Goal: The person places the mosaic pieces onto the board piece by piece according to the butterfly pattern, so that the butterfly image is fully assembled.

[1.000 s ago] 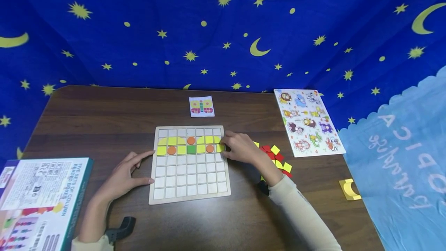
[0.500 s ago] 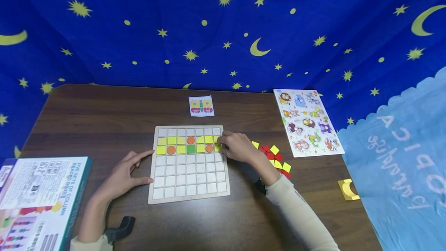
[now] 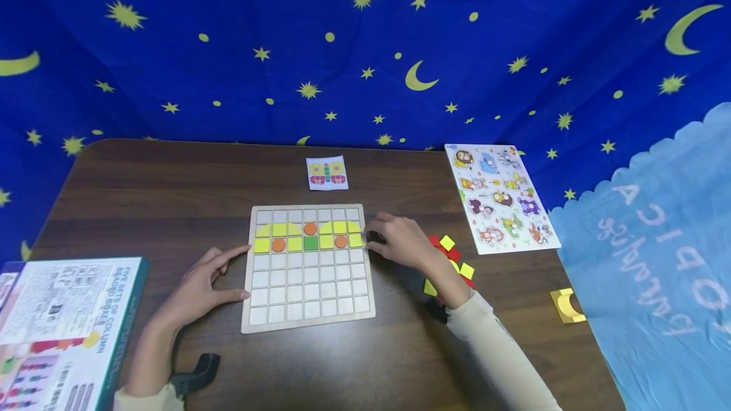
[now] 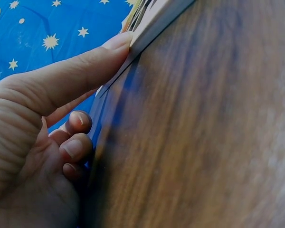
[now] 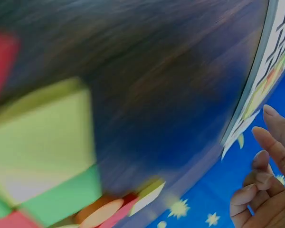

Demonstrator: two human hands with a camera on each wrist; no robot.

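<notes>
A square wooden grid board [image 3: 307, 325] lies on the table in the head view. Its second and third rows hold yellow pieces [image 3: 280, 229], orange discs [image 3: 310, 229] and one green square [image 3: 311, 243]. My left hand [image 3: 197, 285] touches the board's left edge with thumb and index finger spread apart; in the left wrist view the thumb [image 4: 85, 71] presses the board's side. Just off the right edge, beside the filled rows, is my right hand [image 3: 398, 241]. Its fingers [image 5: 278, 152] are loosely bent in the right wrist view, with nothing between them.
Loose red and yellow pieces [image 3: 447, 243] lie by the right forearm. A butterfly pattern card [image 3: 327, 173] lies behind the board. An animal puzzle [image 3: 500, 198] is at the back right, a yellow cut-out piece [image 3: 567, 306] at right, a box [image 3: 68, 328] at left.
My right hand has drawn back to the right from the board, uncovering yellow pieces at the right end of both filled rows. The left hand stays at the left edge.
</notes>
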